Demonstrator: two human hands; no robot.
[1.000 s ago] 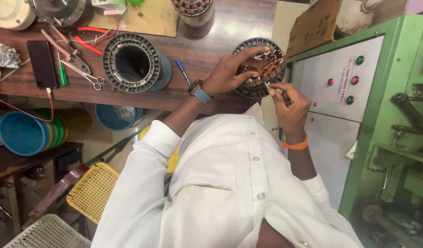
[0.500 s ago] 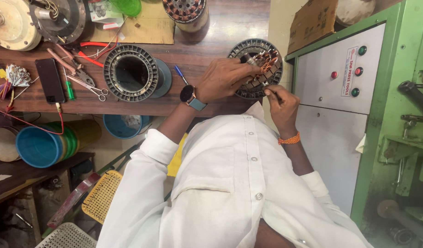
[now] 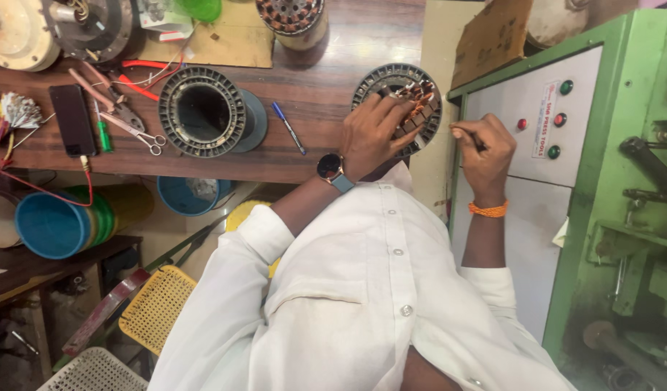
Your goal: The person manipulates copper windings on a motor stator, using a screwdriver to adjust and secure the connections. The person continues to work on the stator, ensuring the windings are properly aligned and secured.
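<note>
Stator core [image 3: 420, 90], a grey ribbed ring with copper windings showing in its slots, lies at the right end of the wooden bench [image 3: 326, 72], hard against the green machine cabinet [image 3: 623, 181].

Head view, positions given relative to the stator core:
- Left hand [image 3: 373, 134] rests on the core's near-left part, fingers spread and curved over the copper windings, pressing on them; a dark wristwatch [image 3: 331, 168] sits on that wrist.
- Right hand [image 3: 485, 148] is just right of the core, in front of the cabinet's white panel, fingers closed in a pinch on a thin tool [image 3: 464, 130] whose tip points toward the core; whether the tip touches the windings cannot be told. An orange band [image 3: 488, 210] circles that wrist.
- A blue pen [image 3: 288, 128] lies on the bench just left of the core.
- 1 second stator ring [image 3: 203, 112], empty in the middle, stands farther left on a blue-grey base.
- Scissors [image 3: 141, 134], red-handled pliers [image 3: 134, 80] and a dark phone [image 3: 72, 119] lie well to the left of the core.
- A wound core [image 3: 293, 18] stands at the far bench edge, beyond and left.
- Stacked blue and green bowls [image 3: 58, 221] sit below the bench, well to the near left.
- 3 round lamps, 2 green and 1 red, mark the cabinet panel to the right.
</note>
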